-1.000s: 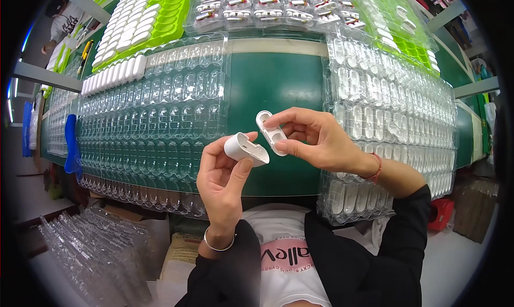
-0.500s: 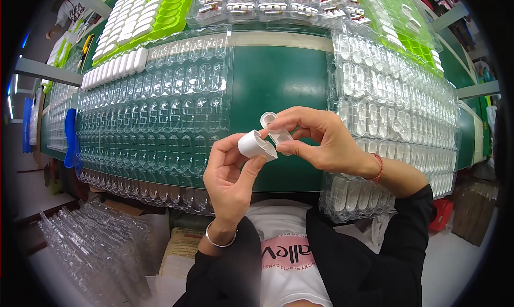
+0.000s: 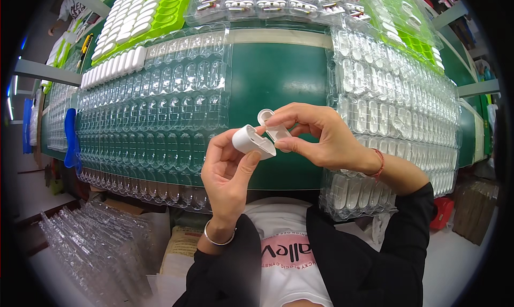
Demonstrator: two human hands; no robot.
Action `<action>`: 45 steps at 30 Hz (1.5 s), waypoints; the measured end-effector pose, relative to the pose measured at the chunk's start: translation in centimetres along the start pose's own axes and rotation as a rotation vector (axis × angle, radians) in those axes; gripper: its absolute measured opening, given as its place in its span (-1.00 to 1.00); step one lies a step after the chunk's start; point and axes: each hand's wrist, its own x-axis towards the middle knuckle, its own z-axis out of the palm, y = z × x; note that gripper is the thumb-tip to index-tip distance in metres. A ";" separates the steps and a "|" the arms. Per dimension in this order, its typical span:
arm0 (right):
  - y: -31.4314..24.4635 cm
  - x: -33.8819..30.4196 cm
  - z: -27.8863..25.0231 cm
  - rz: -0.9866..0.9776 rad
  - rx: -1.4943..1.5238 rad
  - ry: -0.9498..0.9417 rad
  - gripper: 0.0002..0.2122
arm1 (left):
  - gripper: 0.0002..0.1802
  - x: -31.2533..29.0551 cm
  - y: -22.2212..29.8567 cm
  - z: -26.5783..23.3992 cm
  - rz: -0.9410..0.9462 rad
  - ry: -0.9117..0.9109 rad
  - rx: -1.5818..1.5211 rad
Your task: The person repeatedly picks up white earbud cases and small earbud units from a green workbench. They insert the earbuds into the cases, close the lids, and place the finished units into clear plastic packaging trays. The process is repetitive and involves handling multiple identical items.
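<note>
Over the green table (image 3: 278, 71), my left hand (image 3: 225, 181) pinches a white, rounded, hollow plastic shell (image 3: 246, 139) between thumb and fingers, its open side tilted toward the right. My right hand (image 3: 329, 141) grips a thin, oval, whitish plastic insert (image 3: 278, 131) by its edge, thumb below and index finger above. The two pieces are very close together; whether they touch I cannot tell. Some fingers of each hand are hidden behind the pieces.
Clear blister trays (image 3: 155, 109) cover the left. Trays with white oval parts (image 3: 375, 117) lie on the right. Bright green trays (image 3: 171, 15) hold white shells. Small components fill a clear tray (image 3: 267, 4) at the back. A blue tool (image 3: 70, 138) hangs at the left edge.
The white shell has shifted slightly left and turned in my left hand, showing more of its side. My right hand has moved a little left and up with the insert.
</note>
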 end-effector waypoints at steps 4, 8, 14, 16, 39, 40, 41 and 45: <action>-0.3 -0.1 -0.4 0.000 -0.050 -0.050 -0.72 | -0.59 -0.6 0.1 -0.4 -0.010 0.050 -0.032; -0.4 0.0 -0.2 -0.061 -0.171 -0.002 -0.78 | -0.58 -0.8 0.1 -0.5 -0.112 0.037 -0.115; 0.0 -0.2 0.1 -0.233 -0.275 0.065 -0.80 | -0.59 -0.4 -0.2 -0.2 -0.179 -0.007 -0.116; 0.0 -0.3 0.2 -0.273 -0.314 0.084 -0.80 | -0.59 -0.3 -0.3 -0.2 -0.184 -0.010 -0.141; 0.6 -1.0 0.5 -0.495 -0.603 0.114 -0.84 | -0.66 -0.6 -0.9 0.3 -0.012 -0.065 -0.013; 0.6 -1.0 0.4 -0.498 -0.592 0.113 -0.84 | -0.67 -0.6 -1.1 0.2 0.025 -0.089 0.003; 0.4 -1.1 0.4 -0.478 -0.579 0.109 -0.84 | -0.67 -0.5 -1.0 0.2 0.020 -0.101 -0.023; -0.3 -1.3 0.6 -0.413 -0.512 0.093 -0.83 | -0.68 -0.4 -0.8 -0.1 -0.036 -0.133 -0.142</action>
